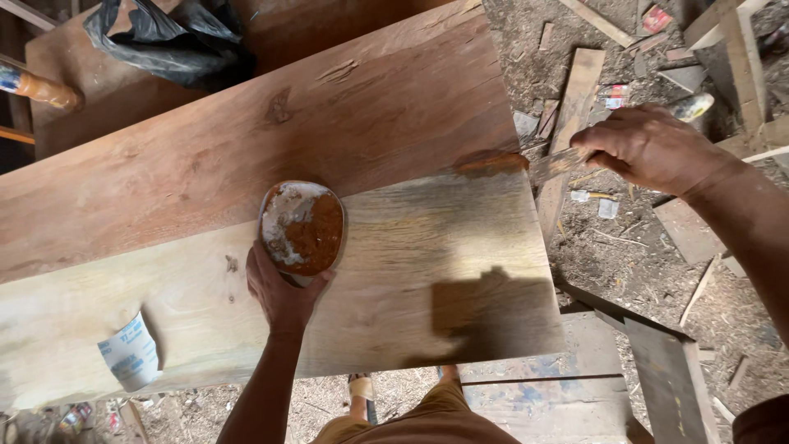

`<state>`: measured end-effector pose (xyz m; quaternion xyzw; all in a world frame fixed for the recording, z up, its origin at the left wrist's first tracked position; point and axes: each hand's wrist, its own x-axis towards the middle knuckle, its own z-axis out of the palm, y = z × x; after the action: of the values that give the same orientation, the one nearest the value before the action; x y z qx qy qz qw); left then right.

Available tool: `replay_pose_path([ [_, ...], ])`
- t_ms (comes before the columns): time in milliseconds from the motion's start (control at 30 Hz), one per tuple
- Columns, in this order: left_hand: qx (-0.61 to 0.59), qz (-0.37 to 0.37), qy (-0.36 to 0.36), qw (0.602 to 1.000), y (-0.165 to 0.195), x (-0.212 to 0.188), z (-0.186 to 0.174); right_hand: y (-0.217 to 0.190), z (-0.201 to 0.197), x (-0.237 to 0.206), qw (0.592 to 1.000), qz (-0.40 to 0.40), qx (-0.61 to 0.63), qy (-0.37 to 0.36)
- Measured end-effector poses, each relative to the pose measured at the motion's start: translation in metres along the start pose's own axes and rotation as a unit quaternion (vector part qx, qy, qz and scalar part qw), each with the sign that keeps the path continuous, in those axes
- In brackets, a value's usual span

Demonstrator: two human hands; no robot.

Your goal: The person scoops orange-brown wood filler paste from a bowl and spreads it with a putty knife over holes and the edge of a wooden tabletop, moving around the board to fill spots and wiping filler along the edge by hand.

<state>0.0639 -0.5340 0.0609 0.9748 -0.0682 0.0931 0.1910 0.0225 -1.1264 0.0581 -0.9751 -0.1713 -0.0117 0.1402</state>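
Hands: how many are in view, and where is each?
2. The left hand holds a small bowl of reddish-brown paste over the wooden board. The right hand grips a scraper at the board's right edge. None appear hidden.

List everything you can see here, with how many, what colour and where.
Wooden boards: two, a reddish-brown one above, a pale one below, edge to edge.
Bowl: one, whitish with brown paste inside, on the pale board.
Blade tool: one, blurred, paste-smeared, at the boards' right end.
Brown smear: one, on the seam near the right end.
Sandpaper roll: one, white and blue, lower left on the pale board.
Black plastic bag: one, upper left.
Wood offcuts: several, pale, on the dirt floor at right.
Left hand: holds the bowl from below.
Right hand: grips the blade tool.
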Motion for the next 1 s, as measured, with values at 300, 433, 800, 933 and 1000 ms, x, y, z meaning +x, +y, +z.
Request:
replay_pose_path([
  [300, 0.000, -0.023, -0.013, 1.000, -0.010, -0.004, 0.001, 0.004, 0.005, 0.031, 0.997, -0.049, -0.062, -0.006],
  [433, 0.008, 0.004, 0.002, 1.000, -0.016, -0.008, 0.004, 0.012, 0.010, 0.042, 0.995, -0.042, -0.085, -0.014],
  [800, 0.013, -0.012, -0.007, 1.000, -0.019, -0.012, 0.008, -0.001, -0.017, 0.051, 0.942, 0.294, 0.074, -0.143],
  [933, 0.007, -0.026, -0.013, 1.000, -0.012, -0.011, 0.006, -0.045, -0.037, 0.025, 0.864, 0.371, 0.322, -0.111],
  [1000, 0.004, -0.026, -0.013, 1.000, -0.008, -0.011, 0.005, -0.080, -0.034, 0.006, 0.821, 0.362, 0.435, -0.070],
])
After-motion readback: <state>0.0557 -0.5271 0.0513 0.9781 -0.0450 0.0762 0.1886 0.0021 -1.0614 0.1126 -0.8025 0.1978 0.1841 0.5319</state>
